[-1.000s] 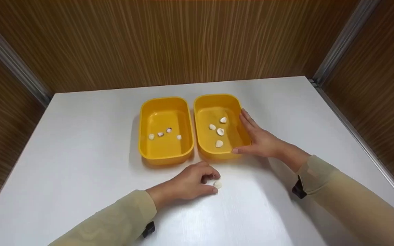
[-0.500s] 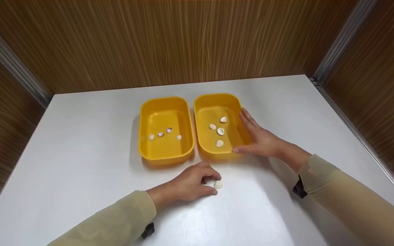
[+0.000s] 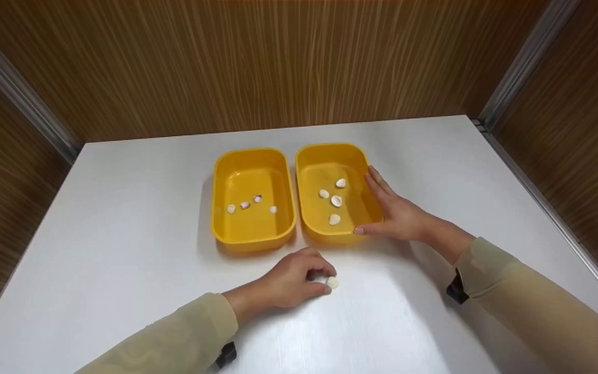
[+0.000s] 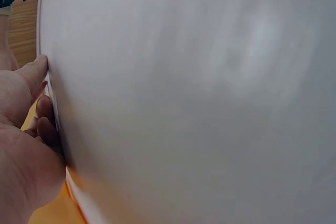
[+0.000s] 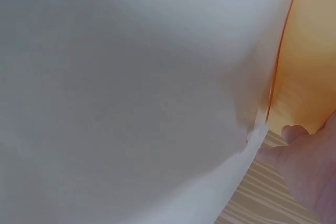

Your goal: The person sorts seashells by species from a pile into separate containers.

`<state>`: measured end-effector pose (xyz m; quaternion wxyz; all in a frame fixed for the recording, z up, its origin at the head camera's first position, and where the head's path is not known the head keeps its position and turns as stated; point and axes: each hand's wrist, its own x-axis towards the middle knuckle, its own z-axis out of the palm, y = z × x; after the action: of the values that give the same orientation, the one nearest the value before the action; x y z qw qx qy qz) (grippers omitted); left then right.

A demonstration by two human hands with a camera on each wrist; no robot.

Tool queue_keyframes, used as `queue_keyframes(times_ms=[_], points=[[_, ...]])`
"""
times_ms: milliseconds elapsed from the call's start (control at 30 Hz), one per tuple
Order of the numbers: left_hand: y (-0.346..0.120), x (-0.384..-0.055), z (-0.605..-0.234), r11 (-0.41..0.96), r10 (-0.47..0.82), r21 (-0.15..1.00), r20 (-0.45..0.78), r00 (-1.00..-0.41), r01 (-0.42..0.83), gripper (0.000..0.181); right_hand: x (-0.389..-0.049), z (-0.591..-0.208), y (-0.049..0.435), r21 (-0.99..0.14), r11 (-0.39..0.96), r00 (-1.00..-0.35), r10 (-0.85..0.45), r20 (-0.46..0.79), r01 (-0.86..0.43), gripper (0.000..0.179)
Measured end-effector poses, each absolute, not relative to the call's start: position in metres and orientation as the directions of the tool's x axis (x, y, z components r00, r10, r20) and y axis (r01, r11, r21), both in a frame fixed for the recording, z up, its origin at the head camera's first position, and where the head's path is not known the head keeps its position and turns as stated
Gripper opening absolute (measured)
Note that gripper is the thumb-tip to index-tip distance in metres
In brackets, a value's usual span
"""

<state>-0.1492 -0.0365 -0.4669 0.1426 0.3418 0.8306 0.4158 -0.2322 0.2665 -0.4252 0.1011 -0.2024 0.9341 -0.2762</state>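
In the head view, my left hand [image 3: 296, 278] rests on the white table in front of two yellow containers. Its curled forefinger and thumb pinch a small pale seashell [image 3: 333, 282] at the fingertips. In the left wrist view the left hand [image 4: 26, 150] shows at the left edge; the shell is not visible there. My right hand [image 3: 400, 215] lies against the near right corner of the right yellow container [image 3: 338, 237], thumb at the front rim and fairly straight fingers along the outer side. Several whitish shells [image 3: 336, 201] lie inside that container.
Close beside it on the left stands the other yellow container [image 3: 252, 241], holding several small shells [image 3: 245, 205], some with purplish marks. The white table [image 3: 122, 234] is bounded by a wood-grain panel [image 3: 278, 62] at the back and others at the sides.
The small seashell has turned and shifted slightly at the left fingertips. Both hands stay almost in place, and the containers with their shells look unchanged.
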Motion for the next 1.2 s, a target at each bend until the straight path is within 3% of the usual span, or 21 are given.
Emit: queue_keyframes(times_ms=[1200], points=[[-0.0351,-0.1456,-0.4634,0.392,0.678,0.817,0.054,-0.733,0.423,0.016,-0.2325,-0.4229,0.2658,-0.547,0.775,-0.9,-0.428,-0.085,-0.317,0.131]])
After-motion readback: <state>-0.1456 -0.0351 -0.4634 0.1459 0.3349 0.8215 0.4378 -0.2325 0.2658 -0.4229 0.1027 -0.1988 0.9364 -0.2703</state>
